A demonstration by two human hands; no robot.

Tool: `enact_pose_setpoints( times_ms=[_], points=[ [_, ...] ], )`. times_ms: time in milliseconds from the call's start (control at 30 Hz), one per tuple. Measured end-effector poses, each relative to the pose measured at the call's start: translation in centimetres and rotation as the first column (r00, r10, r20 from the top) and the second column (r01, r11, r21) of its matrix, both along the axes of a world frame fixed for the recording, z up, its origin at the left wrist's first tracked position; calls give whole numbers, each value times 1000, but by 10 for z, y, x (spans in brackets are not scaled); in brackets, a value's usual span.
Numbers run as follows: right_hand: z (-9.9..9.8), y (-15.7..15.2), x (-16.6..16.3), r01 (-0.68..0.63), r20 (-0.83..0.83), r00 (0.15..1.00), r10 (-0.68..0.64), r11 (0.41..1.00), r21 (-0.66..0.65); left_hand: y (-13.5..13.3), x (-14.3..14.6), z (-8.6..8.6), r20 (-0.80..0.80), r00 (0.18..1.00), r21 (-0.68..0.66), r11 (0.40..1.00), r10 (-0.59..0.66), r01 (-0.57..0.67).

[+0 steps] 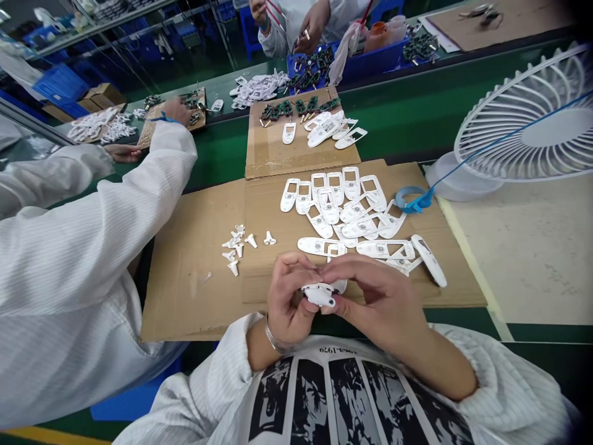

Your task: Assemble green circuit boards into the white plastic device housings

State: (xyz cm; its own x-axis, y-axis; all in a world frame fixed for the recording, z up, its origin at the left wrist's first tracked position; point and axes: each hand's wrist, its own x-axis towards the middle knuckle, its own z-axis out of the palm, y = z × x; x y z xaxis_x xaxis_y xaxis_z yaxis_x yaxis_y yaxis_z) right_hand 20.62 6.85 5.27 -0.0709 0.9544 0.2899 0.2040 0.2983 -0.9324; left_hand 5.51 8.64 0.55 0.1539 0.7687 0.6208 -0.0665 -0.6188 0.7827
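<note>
While left hand (288, 300) and right hand (382, 303) pinch a small white housing (319, 295) between fingertips, lower center of frame, main risk is a slip: uneven pressure could pop it onto the white shells (356, 228) just beyond. Fingers hide much of it, so hard to say how it seats; forcing a misaligned edge might crack it. Shells overlap, so pulling one could drag others. White pegs (239, 250) lie loose on the cardboard (199, 216), left of center; a wide left-hand sweep could scatter them. Blue ribbon (419, 203) from the fan (532, 123), upper right, is a possible snag right of the shells. Co-worker's sleeve (152, 179) limits room at left. Circuit boards (283, 110) sit upper center, clear of both hands.
</note>
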Motion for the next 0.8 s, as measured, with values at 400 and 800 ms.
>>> enact_pose_setpoints(
  times_ms=[400,800],
  points=[
    [-6,11,0,30,220,975,-42,998,58,-6,5,-8,61,998,-364,931,11,12],
    [-44,25,-24,19,32,999,-10,950,-312,22,24,19,449,828,-765,623,337,161]
  ],
)
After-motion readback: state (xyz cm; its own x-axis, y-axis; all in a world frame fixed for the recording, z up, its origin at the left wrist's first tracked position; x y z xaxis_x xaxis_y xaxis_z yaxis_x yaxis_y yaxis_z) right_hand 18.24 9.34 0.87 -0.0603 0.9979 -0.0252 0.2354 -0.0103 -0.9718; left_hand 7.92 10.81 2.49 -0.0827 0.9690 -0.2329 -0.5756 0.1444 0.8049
